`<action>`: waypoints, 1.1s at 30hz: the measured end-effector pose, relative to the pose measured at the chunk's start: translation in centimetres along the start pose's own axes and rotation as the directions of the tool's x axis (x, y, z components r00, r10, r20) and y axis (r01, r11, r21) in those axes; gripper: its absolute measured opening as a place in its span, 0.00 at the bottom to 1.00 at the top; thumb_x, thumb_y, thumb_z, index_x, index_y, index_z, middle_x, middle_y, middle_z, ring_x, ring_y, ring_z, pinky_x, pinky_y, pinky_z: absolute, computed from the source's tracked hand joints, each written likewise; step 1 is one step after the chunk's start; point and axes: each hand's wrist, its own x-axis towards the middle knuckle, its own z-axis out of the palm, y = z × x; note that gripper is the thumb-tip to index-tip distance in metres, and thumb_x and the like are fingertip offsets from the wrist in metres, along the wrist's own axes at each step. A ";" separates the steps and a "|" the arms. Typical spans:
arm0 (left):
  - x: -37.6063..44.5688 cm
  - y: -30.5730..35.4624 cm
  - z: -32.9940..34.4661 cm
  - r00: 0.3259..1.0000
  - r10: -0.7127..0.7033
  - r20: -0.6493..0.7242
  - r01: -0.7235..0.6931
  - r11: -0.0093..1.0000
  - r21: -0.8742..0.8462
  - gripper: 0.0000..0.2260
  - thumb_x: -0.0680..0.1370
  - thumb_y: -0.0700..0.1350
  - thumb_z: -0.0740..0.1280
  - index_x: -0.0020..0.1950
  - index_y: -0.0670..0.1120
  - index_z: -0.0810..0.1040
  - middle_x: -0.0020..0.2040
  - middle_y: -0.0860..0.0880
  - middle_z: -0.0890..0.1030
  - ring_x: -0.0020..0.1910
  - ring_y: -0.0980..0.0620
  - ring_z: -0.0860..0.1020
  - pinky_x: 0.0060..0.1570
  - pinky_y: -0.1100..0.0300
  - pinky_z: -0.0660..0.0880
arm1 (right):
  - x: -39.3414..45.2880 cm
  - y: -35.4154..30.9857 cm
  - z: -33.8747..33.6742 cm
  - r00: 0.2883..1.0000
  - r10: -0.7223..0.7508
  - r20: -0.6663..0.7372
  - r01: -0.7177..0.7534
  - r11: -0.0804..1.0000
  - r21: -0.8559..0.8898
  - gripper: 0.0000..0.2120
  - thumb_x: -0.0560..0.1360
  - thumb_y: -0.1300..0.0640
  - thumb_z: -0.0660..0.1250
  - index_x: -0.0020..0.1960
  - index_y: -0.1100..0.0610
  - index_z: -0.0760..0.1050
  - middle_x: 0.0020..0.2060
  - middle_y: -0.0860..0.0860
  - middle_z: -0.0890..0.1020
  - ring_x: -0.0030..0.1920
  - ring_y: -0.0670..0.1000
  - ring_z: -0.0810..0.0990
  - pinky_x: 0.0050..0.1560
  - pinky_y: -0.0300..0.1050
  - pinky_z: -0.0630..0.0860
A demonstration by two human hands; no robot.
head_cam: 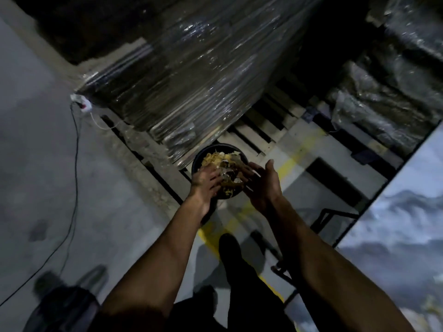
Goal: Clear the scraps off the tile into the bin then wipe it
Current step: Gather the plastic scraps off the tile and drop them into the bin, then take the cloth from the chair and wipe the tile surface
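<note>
Both hands are held out over a black bin [199, 161] that stands on the grey floor [48, 152], just in front of a wooden pallet [259, 130]. The left hand [206, 180] is above the bin's near-left rim, palm down, its fingers [215, 179] slightly spread and bent over a clump of scraps [230, 178]. The right hand [263, 183] is at the bin's right side, palm turned inward toward the left hand, its fingers loosely curled against the same clump and the thumb raised clear. The scraps, pale yellow strips mixed with grey and brown bits, sit cupped between the two hands, and more of them lie heaped inside the bin near its far rim; whether the held clump touches the heap below cannot be told through the blur. The tile [402, 216], a large glossy slab with a grey-and-white cloudy pattern, fills the right edge of the view, well apart from the bin, resting on a dark metal frame [335, 215]. A few yellowish bits show on it near the bottom right corner. On the pallet stands a tall stack wrapped in shiny film [191, 75]. A yellow line [290, 161] runs across the floor under the bin. A black cable [75, 164] trails along the floor on the left to a white plug block [81, 103]. The person's dark shoes [229, 246] are below the arms.
</note>
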 end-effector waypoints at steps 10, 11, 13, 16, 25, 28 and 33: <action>-14.8 -5.3 -2.6 0.930 0.250 0.271 -0.327 0.898 0.295 0.08 0.82 0.45 0.61 0.51 0.46 0.80 0.45 0.45 0.79 0.46 0.48 0.76 0.40 0.60 0.69 | -17.4 7.3 -4.2 0.931 -0.357 -0.079 0.327 0.910 -0.255 0.31 0.81 0.37 0.44 0.70 0.57 0.70 0.67 0.52 0.75 0.68 0.53 0.72 0.65 0.50 0.64; -16.1 -6.0 -3.0 0.916 0.256 0.308 -0.352 0.881 0.315 0.09 0.82 0.44 0.61 0.46 0.48 0.79 0.42 0.46 0.77 0.43 0.48 0.73 0.38 0.59 0.67 | -19.2 8.3 -4.7 0.918 -0.383 -0.100 0.346 0.899 -0.268 0.31 0.81 0.38 0.45 0.71 0.57 0.70 0.68 0.52 0.74 0.68 0.53 0.72 0.65 0.49 0.64; -18.1 -7.5 -3.9 0.896 0.257 0.362 -0.391 0.842 0.371 0.10 0.82 0.43 0.61 0.43 0.49 0.78 0.43 0.45 0.76 0.42 0.48 0.72 0.39 0.58 0.67 | -22.6 9.9 -5.4 0.886 -0.441 -0.144 0.382 0.869 -0.313 0.28 0.82 0.39 0.47 0.70 0.56 0.71 0.67 0.51 0.75 0.66 0.51 0.73 0.62 0.49 0.64; -20.5 -10.8 -5.1 0.870 0.231 0.435 -0.434 0.776 0.457 0.06 0.81 0.43 0.63 0.51 0.45 0.79 0.48 0.44 0.78 0.46 0.48 0.74 0.41 0.58 0.68 | -27.7 13.0 -7.0 0.831 -0.520 -0.195 0.429 0.824 -0.371 0.22 0.82 0.43 0.53 0.66 0.55 0.74 0.63 0.50 0.77 0.64 0.51 0.74 0.61 0.50 0.68; -24.1 -22.5 -5.8 0.741 0.007 0.672 -0.619 0.396 0.679 0.05 0.80 0.44 0.65 0.52 0.46 0.79 0.51 0.45 0.81 0.55 0.45 0.78 0.50 0.60 0.70 | -36.0 24.7 -19.0 0.782 -0.516 -0.351 0.151 0.702 -0.696 0.18 0.82 0.45 0.58 0.58 0.59 0.77 0.53 0.57 0.82 0.56 0.58 0.80 0.56 0.52 0.75; -25.6 -26.3 -4.8 0.727 -0.099 0.679 -0.629 0.300 0.717 0.09 0.80 0.45 0.65 0.56 0.43 0.80 0.56 0.43 0.81 0.57 0.45 0.77 0.56 0.57 0.72 | -38.6 28.4 -23.9 0.780 -0.441 -0.443 0.005 0.712 -0.702 0.26 0.77 0.38 0.59 0.66 0.54 0.74 0.64 0.53 0.79 0.65 0.55 0.76 0.64 0.53 0.71; -30.2 -33.5 -1.7 0.694 -0.234 0.681 -0.660 0.173 0.731 0.07 0.77 0.53 0.65 0.47 0.51 0.78 0.48 0.46 0.79 0.48 0.48 0.76 0.50 0.57 0.71 | -43.4 33.7 -31.7 0.722 -0.396 -0.568 -0.064 0.779 -0.624 0.27 0.78 0.39 0.60 0.72 0.52 0.68 0.70 0.52 0.73 0.69 0.55 0.71 0.68 0.52 0.68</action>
